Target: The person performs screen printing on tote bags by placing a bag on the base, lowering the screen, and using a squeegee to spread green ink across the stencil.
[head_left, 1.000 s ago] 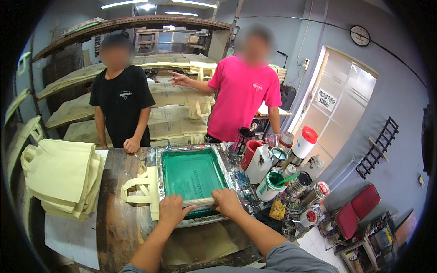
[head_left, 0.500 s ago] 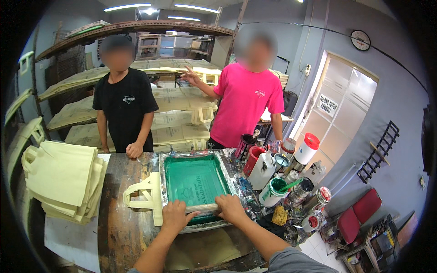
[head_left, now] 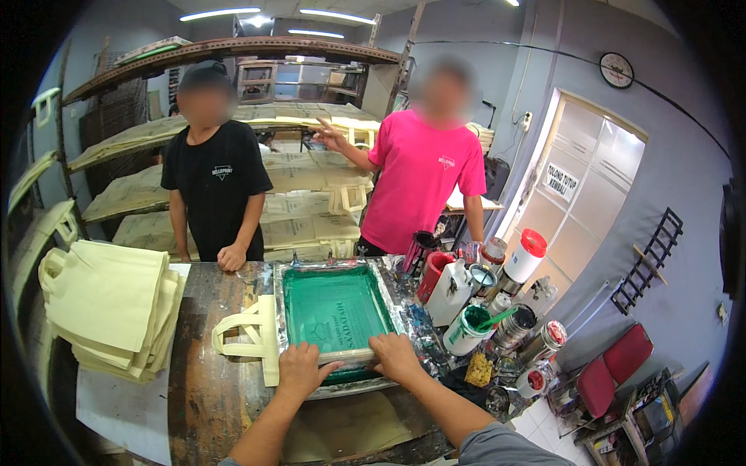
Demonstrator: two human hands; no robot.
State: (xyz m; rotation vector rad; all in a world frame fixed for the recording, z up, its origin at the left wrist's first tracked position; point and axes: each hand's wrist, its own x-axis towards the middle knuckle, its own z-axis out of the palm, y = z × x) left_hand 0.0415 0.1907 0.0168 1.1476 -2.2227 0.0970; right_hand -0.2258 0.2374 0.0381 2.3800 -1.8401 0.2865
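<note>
Pale wooden squeegee (head_left: pixel 346 356), one: across the near end of the green screen (head_left: pixel 332 311). Probably light, stiff, slippery where inked. My left hand (head_left: pixel 300 370) and right hand (head_left: pixel 394 358) clamp opposite ends, seemingly its surest hold.

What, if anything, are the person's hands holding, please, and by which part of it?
A squeegee, by its wooden handle: the left hand grips its left end, the right hand its right end.
</note>
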